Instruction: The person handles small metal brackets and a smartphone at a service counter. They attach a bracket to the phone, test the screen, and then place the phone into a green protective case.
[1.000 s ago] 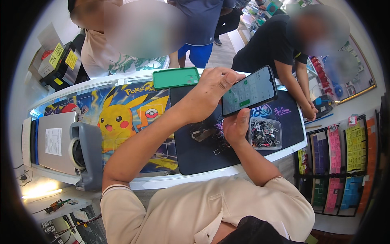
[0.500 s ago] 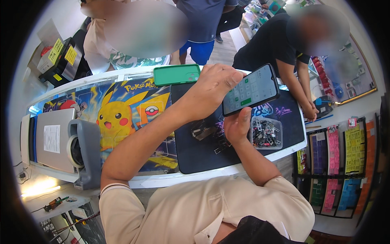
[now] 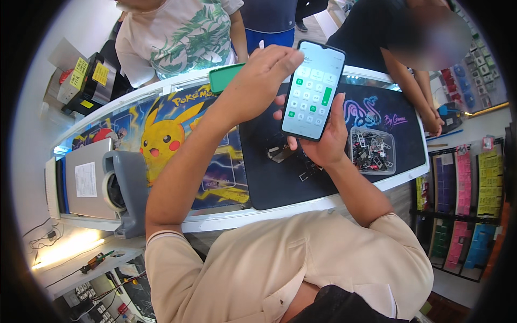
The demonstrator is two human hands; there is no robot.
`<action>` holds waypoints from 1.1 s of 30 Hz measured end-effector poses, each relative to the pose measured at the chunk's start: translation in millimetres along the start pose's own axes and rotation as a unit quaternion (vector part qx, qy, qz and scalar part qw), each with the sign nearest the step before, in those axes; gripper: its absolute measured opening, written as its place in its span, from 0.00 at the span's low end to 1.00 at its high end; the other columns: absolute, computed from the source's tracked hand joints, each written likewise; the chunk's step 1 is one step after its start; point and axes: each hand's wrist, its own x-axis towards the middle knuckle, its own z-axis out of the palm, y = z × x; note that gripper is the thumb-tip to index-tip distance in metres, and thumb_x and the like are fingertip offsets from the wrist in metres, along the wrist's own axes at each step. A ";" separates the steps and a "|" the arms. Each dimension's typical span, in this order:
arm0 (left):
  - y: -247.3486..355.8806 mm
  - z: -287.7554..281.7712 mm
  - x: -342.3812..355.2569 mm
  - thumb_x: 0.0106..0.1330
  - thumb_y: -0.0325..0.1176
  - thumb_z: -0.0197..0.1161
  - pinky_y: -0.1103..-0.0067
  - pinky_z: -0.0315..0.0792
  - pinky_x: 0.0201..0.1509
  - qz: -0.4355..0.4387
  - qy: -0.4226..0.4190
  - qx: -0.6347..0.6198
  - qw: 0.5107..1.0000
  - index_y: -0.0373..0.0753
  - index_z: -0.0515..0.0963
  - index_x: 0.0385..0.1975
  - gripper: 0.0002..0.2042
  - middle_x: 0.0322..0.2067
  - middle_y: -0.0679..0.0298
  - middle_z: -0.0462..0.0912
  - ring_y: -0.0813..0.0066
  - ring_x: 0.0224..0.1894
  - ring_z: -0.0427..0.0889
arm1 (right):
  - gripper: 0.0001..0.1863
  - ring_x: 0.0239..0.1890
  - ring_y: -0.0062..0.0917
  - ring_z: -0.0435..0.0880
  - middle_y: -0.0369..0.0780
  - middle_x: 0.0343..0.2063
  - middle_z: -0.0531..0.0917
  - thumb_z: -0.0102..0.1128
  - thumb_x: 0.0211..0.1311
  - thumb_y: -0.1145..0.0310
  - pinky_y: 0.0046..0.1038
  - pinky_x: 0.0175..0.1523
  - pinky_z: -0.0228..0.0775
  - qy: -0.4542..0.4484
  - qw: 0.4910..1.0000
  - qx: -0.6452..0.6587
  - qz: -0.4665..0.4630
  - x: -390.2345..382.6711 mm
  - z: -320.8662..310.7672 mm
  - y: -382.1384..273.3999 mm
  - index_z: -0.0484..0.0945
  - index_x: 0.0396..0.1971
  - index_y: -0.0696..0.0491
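A black-edged smartphone point(image 3: 312, 97) is tilted up above the dark mat, its lit screen showing pale and green tiles. My right hand point(image 3: 329, 137) grips it from below, thumb along the right edge and fingertips round the left. At the phone's upper left, my left hand point(image 3: 264, 81) has its fingers curled together, the foremost by the top corner of the screen. What those fingers pinch, if anything, is hidden. Behind that hand lies a green phone case point(image 3: 222, 78), partly covered. Small metal pieces point(image 3: 280, 153) rest on the mat below the phone.
A clear plastic tub point(image 3: 372, 152) of small trays sits on the dark mat point(image 3: 269, 188), right of the phone. Leftward are a cartoon-printed mat point(image 3: 221, 161), a grey tape dispenser point(image 3: 125, 188) and a silver laptop point(image 3: 89, 177). People stand across the counter.
The phone has turned more upright and shifted up and left, its screen now facing me more fully. My right hand's fingers now wrap its left edge. My left hand has moved slightly up and left.
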 end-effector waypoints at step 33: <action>-61.4 -17.3 -88.5 0.88 0.54 0.42 0.71 0.71 0.61 -0.011 0.132 -0.098 0.986 0.28 0.80 0.59 0.31 0.51 0.56 0.85 0.69 0.52 0.80 | 0.41 0.57 0.47 0.89 0.58 0.62 0.81 0.34 0.83 0.36 0.33 0.34 0.93 -0.046 0.981 0.007 0.189 -5.3 13.4 22.1 0.59 0.78 0.54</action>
